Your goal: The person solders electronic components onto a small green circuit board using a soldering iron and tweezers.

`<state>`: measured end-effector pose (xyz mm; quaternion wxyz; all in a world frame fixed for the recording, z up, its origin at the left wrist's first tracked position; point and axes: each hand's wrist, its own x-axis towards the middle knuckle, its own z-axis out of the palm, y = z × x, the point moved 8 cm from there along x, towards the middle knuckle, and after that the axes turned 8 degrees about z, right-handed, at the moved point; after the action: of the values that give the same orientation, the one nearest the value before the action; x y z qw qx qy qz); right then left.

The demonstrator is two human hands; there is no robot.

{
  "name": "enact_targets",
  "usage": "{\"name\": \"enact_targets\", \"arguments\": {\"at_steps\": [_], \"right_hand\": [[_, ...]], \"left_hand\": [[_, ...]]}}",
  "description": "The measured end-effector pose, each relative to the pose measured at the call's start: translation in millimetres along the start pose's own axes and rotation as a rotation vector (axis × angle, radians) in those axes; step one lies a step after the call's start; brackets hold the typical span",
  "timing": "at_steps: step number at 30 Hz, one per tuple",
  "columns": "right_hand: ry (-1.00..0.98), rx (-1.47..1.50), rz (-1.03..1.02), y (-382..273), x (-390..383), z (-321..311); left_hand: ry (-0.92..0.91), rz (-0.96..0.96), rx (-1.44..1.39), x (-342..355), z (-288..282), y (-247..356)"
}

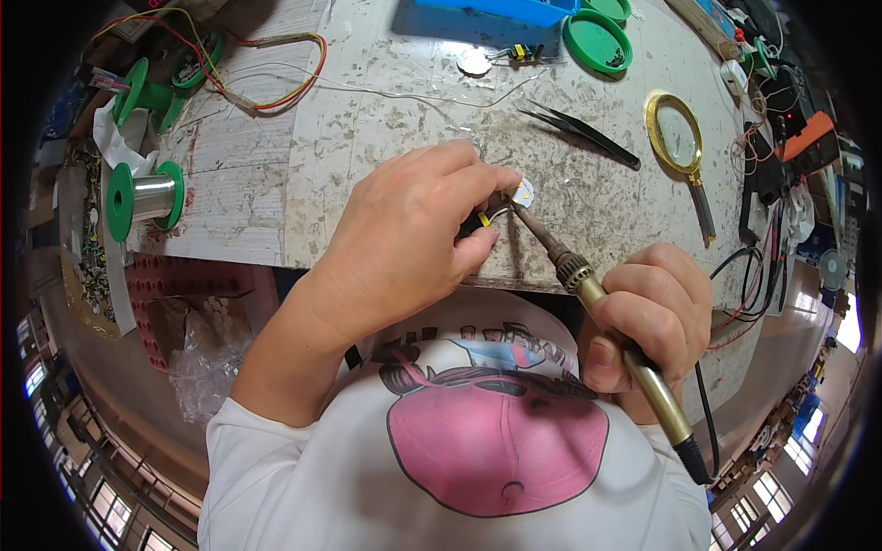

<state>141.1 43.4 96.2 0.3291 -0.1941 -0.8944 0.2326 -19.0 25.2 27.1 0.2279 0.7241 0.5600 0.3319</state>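
Note:
My left hand [400, 225] is closed near the table's front edge, pinching a small circuit part with a yellow component [484, 219]. Beside its fingertips is a small round white board [525, 193] with yellow spots. My fingers cover most of the held part, so how it joins the white board is hard to make out. In my right hand [654, 308] is a soldering iron [654, 395], gripped by its brass-coloured handle. The iron slants up to the left, and its dark tip meets the edge of the white board, close to my left fingertips.
Black tweezers [588, 136] and a gold-rimmed magnifying glass [695, 197] lie to the right. A blue bin [505, 9], green dishes [595, 44] and another white disc [474, 61] are at the back. Left are a solder spool [154, 197] and coloured wires [276, 106].

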Motion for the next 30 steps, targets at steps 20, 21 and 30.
{"name": "enact_targets", "arguments": {"at_steps": [20, 21, 30], "right_hand": [[0.019, 0.029, 0.01, 1.4, -7.1, -4.4], [0.016, 0.035, 0.011, 1.5, -6.8, -4.0], [0.021, 0.021, 0.018, 1.0, -8.6, -3.2]], "left_hand": [[-0.026, -0.017, -0.044, 0.6, 0.2, -1.9], [-0.027, -0.014, -0.037, 0.6, 0.2, -1.7], [-0.057, 0.047, -0.037, 1.1, -0.8, -2.5]]}}
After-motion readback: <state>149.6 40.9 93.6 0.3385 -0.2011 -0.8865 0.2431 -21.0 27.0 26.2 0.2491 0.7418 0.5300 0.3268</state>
